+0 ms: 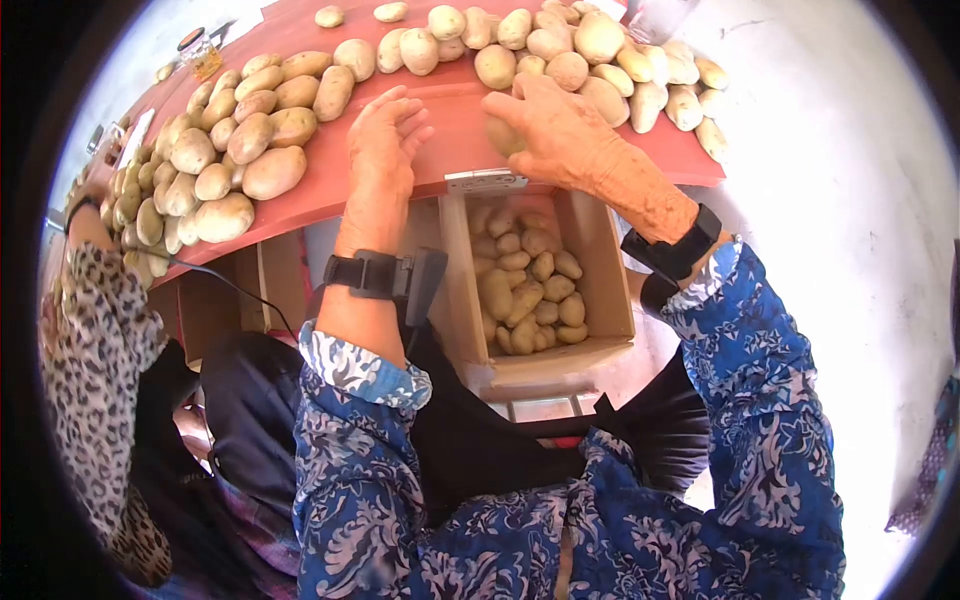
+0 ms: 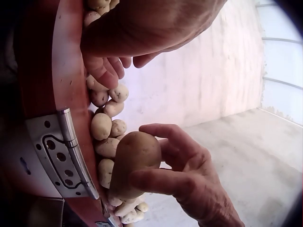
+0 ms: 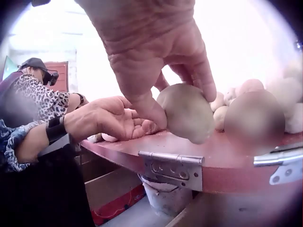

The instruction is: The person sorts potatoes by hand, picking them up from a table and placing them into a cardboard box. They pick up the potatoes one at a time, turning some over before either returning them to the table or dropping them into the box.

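My right hand [image 1: 568,135] grips a potato [image 1: 503,136] between thumb and fingers, above the red table [image 1: 450,130] near its front edge. In the left wrist view, the long side of this potato [image 2: 137,163] faces the camera. My left hand [image 1: 383,145] holds nothing; its fingers are loosely bent over the table to the left of the potato. The right wrist view has the left palm [image 3: 113,118] turned upward beside the held potato [image 3: 187,113]. Below the table edge, an open wooden box [image 1: 610,290] contains several smaller potatoes [image 1: 525,300].
Potatoes are heaped at the table's left [image 1: 250,135] and along its far side [image 1: 550,45]. A metal hinge [image 1: 486,181] sits at the front edge. Another person's patterned sleeve [image 1: 100,330] reaches in at left, near a dark cable [image 1: 235,285]. A white bucket [image 3: 165,196] stands underneath.
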Motion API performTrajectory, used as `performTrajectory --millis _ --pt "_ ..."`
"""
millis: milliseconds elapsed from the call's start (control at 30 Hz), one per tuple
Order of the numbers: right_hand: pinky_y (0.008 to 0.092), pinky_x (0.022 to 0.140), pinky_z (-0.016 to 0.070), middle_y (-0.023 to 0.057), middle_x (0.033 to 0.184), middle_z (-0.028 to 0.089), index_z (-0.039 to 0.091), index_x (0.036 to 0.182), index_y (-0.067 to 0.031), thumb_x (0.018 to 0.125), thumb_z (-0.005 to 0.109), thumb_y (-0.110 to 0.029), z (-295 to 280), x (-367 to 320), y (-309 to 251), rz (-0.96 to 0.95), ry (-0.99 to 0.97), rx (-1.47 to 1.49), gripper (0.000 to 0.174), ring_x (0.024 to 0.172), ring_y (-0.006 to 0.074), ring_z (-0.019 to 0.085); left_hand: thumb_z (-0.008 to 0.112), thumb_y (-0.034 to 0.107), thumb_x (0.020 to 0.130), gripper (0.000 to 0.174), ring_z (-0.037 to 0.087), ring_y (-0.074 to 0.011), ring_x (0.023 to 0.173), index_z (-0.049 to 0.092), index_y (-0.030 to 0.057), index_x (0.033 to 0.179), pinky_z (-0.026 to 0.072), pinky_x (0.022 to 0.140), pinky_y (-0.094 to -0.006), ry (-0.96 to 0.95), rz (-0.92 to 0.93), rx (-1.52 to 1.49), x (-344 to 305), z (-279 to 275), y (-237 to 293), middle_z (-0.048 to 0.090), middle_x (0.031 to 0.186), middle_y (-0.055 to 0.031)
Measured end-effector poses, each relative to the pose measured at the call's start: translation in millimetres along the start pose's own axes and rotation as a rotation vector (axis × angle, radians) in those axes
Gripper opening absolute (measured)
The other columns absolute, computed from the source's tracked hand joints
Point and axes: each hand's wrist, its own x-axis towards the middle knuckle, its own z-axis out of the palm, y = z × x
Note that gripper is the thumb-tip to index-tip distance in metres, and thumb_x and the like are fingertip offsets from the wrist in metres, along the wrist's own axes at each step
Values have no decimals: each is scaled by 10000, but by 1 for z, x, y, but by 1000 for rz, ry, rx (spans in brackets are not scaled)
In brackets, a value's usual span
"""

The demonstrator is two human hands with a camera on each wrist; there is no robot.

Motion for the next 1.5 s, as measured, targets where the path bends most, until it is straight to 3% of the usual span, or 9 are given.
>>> performTrajectory --millis 167,233,267,400,467,667,1100,1500 --pt "460 843 473 154 1027 503 533 1148 -95 684 690 -140 -12 -10 0 -41 111 38 492 1042 369 534 554 114 908 385 609 -231 991 519 -14 1270 526 822 -346 3 -6 0 2 0 -1 608 1128 -146" --pt "469 884 480 221 1065 548 563 1123 -70 727 654 -129 -27 -28 -13 68 -115 123 411 1051 393 552 553 110 907 385 611 -228 984 520 -13 1269 528 814 -346 -11 5 -1 3 -1 -2 609 1126 -145" --pt "469 884 480 221 1065 548 563 1123 -70 727 654 -129 -25 -38 -12 70 -113 119 411 1051 393 552 553 110 907 385 611 -228 984 520 -13 1269 528 814 -346 -15 6 -3 3 -1 -3 609 1126 -145" --pt "470 839 509 224 1002 623 578 1118 -41 747 640 -138 7 -75 -2 45 -565 88 389 989 386 613 556 108 895 384 615 -219 956 525 -11 1259 530 793 -342 -30 12 -5 4 -2 -5 618 1088 -130" --pt "465 813 501 185 975 606 549 1125 -57 735 717 -193 31 -90 5 87 -790 66 446 949 393 606 557 109 890 380 616 -215 946 530 -7 1251 530 785 -339 -36 31 -17 4 -1 -5 620 1072 -123" --pt "474 813 498 172 990 612 551 1134 -56 813 665 -218 30 -97 11 17 -652 114 377 969 386 608 560 123 883 331 614 -176 902 568 57 1206 516 727 -304 -2 -9 -33 -1 3 -7 628 1025 -61" --pt "479 852 483 181 1060 608 558 1145 -47 830 656 -190 -9 -35 -7 -35 -564 119 359 1015 378 593 555 107 888 319 612 -156 876 561 29 1197 524 695 -275 25 -26 -31 -9 10 -1 627 988 -71" --pt "468 798 496 190 955 636 578 1053 -49 829 643 -189 1 21 2 -137 -191 92 272 939 374 616 557 103 884 311 613 -167 895 568 35 1187 523 716 -290 15 -45 -43 -8 10 -3 627 998 -74"
